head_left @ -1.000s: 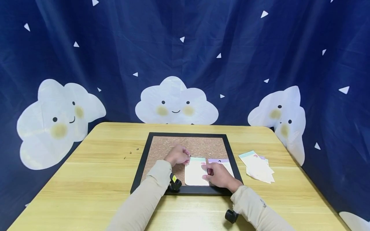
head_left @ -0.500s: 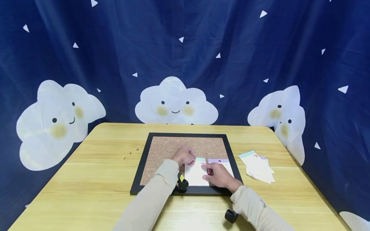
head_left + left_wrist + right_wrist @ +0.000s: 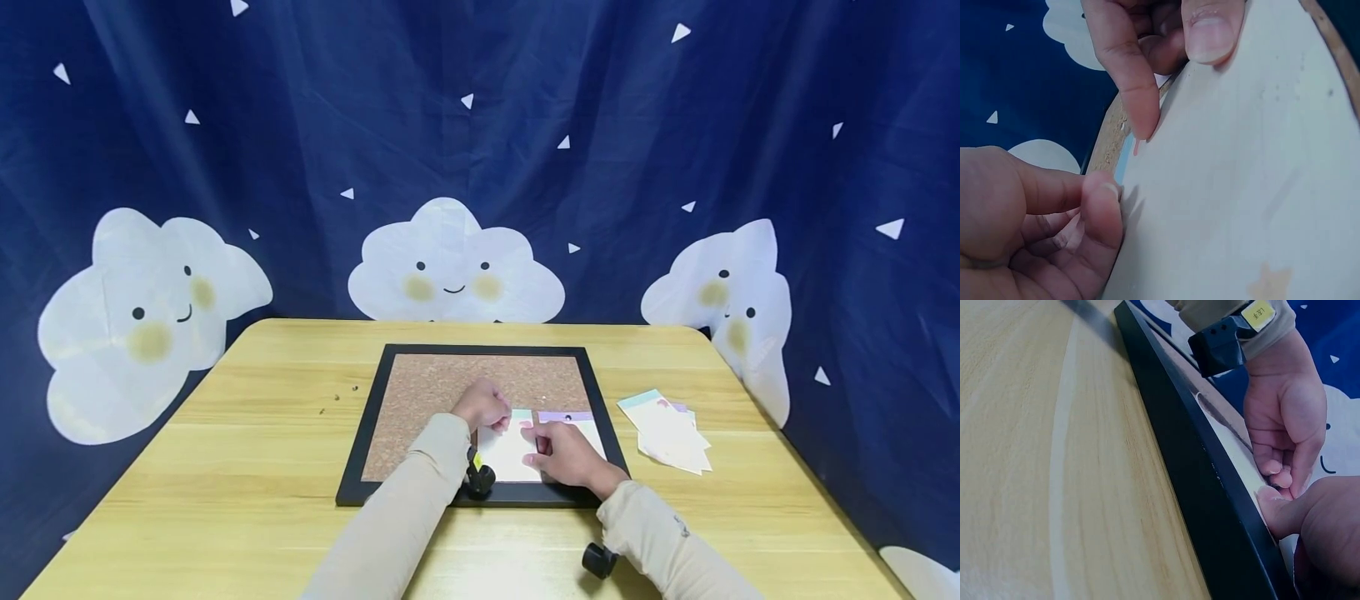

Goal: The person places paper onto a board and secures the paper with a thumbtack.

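Observation:
A white note sheet [image 3: 501, 460] with a mint top band lies on the framed corkboard [image 3: 427, 379]. My left hand [image 3: 483, 406] is over its top edge, thumb and forefinger pinched together. A small dark pushpin showed at these fingertips earlier; now the fingers hide it. My right hand [image 3: 570, 454] presses the sheet with thumb and forefinger apart, its other fingers tucked under. In the left wrist view, the right thumb [image 3: 1211, 39] lies flat on the paper. Beside it, a purple-topped sheet [image 3: 553, 416] carries a dark pin [image 3: 567, 417] and is partly covered by the right hand.
A loose pile of note sheets [image 3: 670, 435] lies on the wooden table [image 3: 225, 467] right of the board. Several tiny dark pieces [image 3: 337, 397] are scattered to its left. The black frame [image 3: 354, 454] borders the cork. A blue cloud-print curtain [image 3: 457, 150] hangs behind.
My left hand has moved right from the sheet's top left corner to the middle of its top band, and its fingertips have turned down. My right hand has stayed put.

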`<action>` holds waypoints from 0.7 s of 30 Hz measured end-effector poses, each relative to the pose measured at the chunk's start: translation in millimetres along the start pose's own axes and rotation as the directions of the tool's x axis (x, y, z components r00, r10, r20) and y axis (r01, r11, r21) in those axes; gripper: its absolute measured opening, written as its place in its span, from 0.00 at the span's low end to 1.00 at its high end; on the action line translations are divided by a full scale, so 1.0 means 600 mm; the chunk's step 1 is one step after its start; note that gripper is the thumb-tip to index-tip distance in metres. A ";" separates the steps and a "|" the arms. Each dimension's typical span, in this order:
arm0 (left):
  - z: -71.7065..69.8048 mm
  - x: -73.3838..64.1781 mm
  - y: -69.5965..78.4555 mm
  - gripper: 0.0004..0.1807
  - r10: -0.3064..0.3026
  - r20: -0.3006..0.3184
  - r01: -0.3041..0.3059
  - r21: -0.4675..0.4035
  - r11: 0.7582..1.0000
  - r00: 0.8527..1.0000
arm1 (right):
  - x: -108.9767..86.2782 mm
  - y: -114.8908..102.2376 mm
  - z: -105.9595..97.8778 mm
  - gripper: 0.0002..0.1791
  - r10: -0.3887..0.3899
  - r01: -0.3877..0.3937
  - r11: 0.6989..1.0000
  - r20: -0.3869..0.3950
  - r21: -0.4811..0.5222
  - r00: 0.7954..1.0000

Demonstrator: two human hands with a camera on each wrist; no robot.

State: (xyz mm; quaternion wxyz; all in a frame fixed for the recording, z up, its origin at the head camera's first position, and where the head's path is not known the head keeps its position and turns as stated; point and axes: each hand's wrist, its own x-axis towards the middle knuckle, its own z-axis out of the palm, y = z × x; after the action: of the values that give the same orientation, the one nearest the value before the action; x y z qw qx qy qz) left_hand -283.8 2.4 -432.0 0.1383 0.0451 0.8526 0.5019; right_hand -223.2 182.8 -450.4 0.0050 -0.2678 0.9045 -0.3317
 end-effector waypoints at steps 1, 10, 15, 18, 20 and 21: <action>0.001 0.000 0.000 0.07 -0.001 0.000 0.001 0.000 1.000 1.000 | 0.000 0.000 0.000 0.19 0.000 0.000 1.000 -0.002 0.002 1.000; 0.005 0.003 0.006 0.10 -0.041 -0.007 0.041 0.070 0.997 0.999 | -0.001 0.000 0.000 0.17 0.010 -0.010 1.000 -0.006 -0.008 1.000; 0.009 0.009 0.007 0.12 -0.066 -0.024 0.068 0.100 0.993 0.998 | 0.000 0.001 0.000 0.18 0.016 -0.016 1.000 -0.006 -0.003 1.000; 0.009 0.010 0.009 0.13 -0.082 -0.048 0.088 0.135 0.987 0.995 | 0.000 0.003 0.001 0.19 0.014 -0.014 1.000 -0.009 0.002 1.000; 0.008 0.010 0.011 0.14 -0.106 -0.058 0.113 0.139 0.984 0.993 | 0.000 0.003 0.002 0.19 0.011 -0.011 1.000 -0.010 0.003 1.000; 0.008 0.010 0.011 0.14 -0.119 -0.061 0.127 0.136 0.983 0.991 | 0.000 0.004 0.002 0.19 0.012 -0.012 1.000 -0.010 0.004 1.000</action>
State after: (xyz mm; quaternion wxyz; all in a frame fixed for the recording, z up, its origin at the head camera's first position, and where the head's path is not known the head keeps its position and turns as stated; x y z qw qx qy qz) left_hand -288.6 11.1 -429.4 0.1430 -0.0113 0.8901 0.4327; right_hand -224.0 183.4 -452.8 0.0028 -0.2609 0.9055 -0.3346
